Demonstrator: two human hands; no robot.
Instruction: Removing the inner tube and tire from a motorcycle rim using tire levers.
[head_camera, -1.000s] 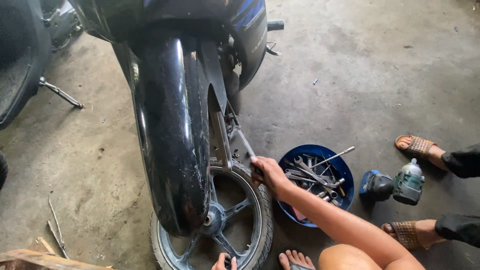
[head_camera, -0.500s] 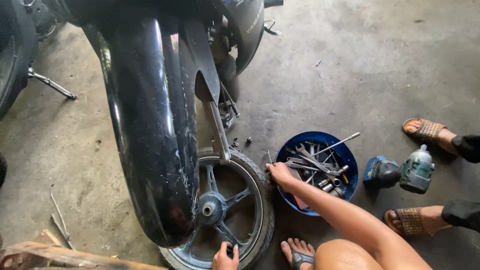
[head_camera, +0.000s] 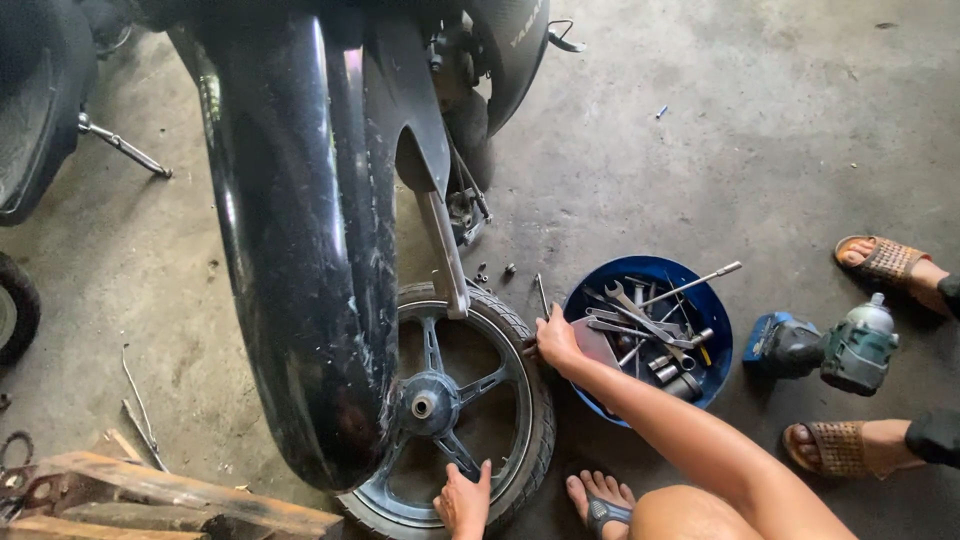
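- Head view, fingers: the right hand (head_camera: 556, 342) has its fingers curled against the tread of the front wheel (head_camera: 455, 405) on its right side, gripping the tyre edge; a thin dark tool or valve stub seems to poke out beside the knuckles, but I cannot tell whether the fingers hold it.
- The left hand (head_camera: 465, 500) lies with fingers spread and pressed on the lower rim of the same wheel, grasping nothing else.
- The wheel stands upright on the concrete floor (head_camera: 700, 150), under the long black mudguard (head_camera: 300, 250) and beside the fork leg (head_camera: 447, 255).
- Risk, as I judge it: the wheel looks steadied by the two hands alone; if either slips, it could tip or roll onto the sandalled foot (head_camera: 600, 503) just beside it.
- Risk: the small loose bolts (head_camera: 490, 272) on the floor by the fork could be kicked away and lost.
- Risk: the blue tool bowl (head_camera: 715, 330) sits touching the forearm; a jerk of the elbow could spill its spanners.
- Counts: one wheel, two hands on it, one blue bowl holding several spanners and sockets too tangled to count, one cordless impact wrench (head_camera: 825, 350), about three loose bolts, two sandalled feet of another person (head_camera: 880, 262) at the right edge.
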